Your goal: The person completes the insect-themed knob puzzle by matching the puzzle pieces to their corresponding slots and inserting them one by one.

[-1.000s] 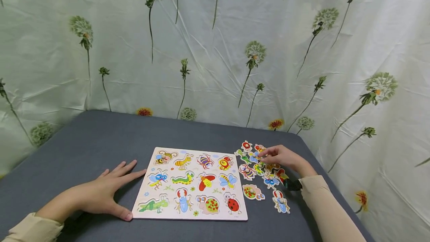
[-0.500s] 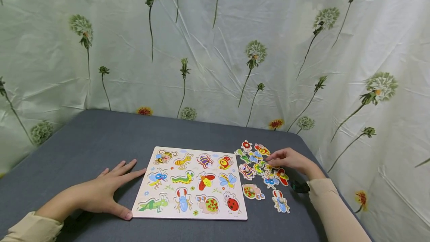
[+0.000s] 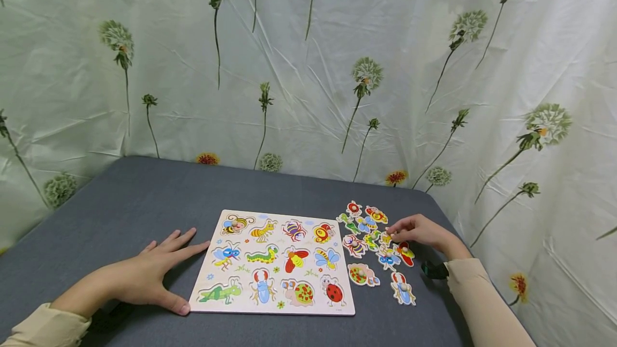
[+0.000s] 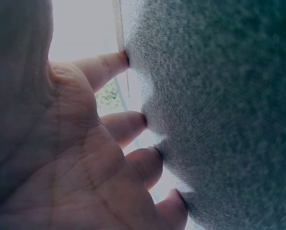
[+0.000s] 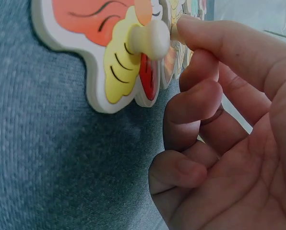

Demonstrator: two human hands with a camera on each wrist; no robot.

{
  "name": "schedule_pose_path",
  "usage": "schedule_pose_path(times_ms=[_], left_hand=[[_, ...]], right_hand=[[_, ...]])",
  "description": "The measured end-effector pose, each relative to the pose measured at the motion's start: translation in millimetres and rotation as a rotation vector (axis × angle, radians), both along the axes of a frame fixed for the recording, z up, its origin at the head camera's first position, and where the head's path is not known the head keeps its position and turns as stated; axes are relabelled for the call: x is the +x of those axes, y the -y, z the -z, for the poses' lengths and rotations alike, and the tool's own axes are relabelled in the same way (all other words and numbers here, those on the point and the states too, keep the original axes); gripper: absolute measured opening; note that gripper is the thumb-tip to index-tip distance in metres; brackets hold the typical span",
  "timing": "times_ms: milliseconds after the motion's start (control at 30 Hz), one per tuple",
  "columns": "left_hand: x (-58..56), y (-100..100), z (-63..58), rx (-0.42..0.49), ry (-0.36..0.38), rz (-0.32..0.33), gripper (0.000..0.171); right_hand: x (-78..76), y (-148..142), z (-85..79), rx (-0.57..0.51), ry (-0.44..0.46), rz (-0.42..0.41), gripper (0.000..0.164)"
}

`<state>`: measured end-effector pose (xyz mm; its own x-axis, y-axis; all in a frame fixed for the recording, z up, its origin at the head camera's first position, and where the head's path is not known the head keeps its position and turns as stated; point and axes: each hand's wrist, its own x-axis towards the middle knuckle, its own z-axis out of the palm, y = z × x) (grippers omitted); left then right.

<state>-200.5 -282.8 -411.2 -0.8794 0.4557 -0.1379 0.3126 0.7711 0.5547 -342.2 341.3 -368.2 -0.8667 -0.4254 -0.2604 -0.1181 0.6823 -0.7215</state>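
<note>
- The head view was evenly lit and mostly sharp; the dandelion-print curtain (image 3: 308, 68) gleamed brightest toward the right.
- A soft shadow darkened the grey tablecloth (image 3: 168, 191) beside the right sleeve (image 3: 487, 304).
- In the left wrist view, the left hand (image 4: 85, 143) lay shaded against blown-out white.
- The right wrist view looked bluish, with diffuse shadow below the winged-insect puzzle piece (image 5: 118, 72).

No words, brands or numbers can be read; a tiny print mark (image 3: 339, 310) on the insect puzzle board's (image 3: 281, 264) lower right corner is illegible.
</note>
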Motion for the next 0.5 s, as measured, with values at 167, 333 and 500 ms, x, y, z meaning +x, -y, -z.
schedule_pose_path(times_ms=[167,333,500], left_hand=[[0.4,0.0,0.1,-0.001,-0.007,0.003,0.116],[0.5,-0.2,0.0,-0.004,-0.007,0.000,0.116],[0.4,-0.4,-0.6,-0.001,0.004,-0.004,0.117]], right_hand=[[-0.4,-0.5,0.2,0.022,-0.006,0.002,0.035],[-0.5,-1.7,0.9,0.022,-0.002,0.003,0.035],[0.7,-3.0,1.9,0.046,-0.021,-0.004,0.033]])
